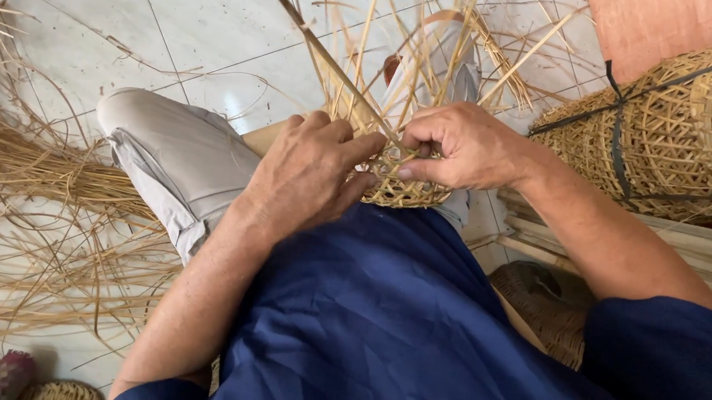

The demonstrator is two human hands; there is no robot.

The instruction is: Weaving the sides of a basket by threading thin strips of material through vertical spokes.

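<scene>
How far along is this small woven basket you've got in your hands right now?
Done: a small woven base is formed, sitting between the knees. In hand: the left hand steadies it while the right hand pinches a strip at its rim. Left: many loose strips stick up unwoven, so the sides look barely started. Finished baskets, tied with a strap, lie to the right.

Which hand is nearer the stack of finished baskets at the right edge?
Right. The right hand works at the small woven piece in the lap, just left of the stacked baskets. The left hand sits farther left, beyond that piece.
</scene>
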